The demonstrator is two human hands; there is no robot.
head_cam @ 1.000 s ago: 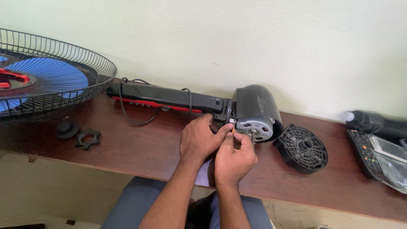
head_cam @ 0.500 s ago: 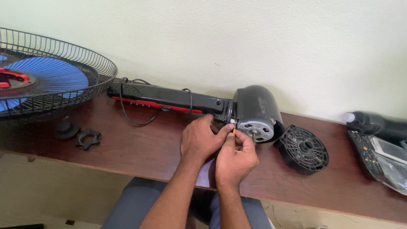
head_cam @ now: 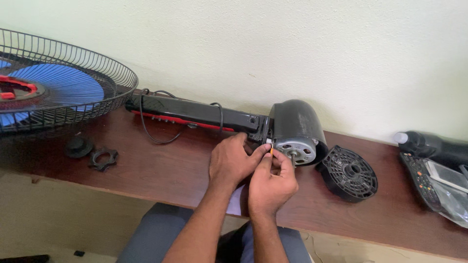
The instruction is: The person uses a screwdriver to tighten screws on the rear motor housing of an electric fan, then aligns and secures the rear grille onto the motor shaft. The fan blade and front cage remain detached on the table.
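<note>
My left hand [head_cam: 231, 163] and right hand [head_cam: 271, 182] meet at the near edge of the silver motor [head_cam: 295, 149], which sits in its black housing [head_cam: 294, 122] on the wooden shelf [head_cam: 161, 170]; my fingertips pinch a small yellow-tipped piece [head_cam: 271, 151] between them; the round black cover [head_cam: 348, 173] lies just right of the motor; the wire guard [head_cam: 58, 87] with blue blades rests far left.

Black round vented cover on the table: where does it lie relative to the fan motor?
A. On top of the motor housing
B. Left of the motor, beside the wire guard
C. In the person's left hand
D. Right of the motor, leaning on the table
D: the black round vented cover lies just right of the fan motor, while the left hand and right hand work at the motor's left edge.
</note>
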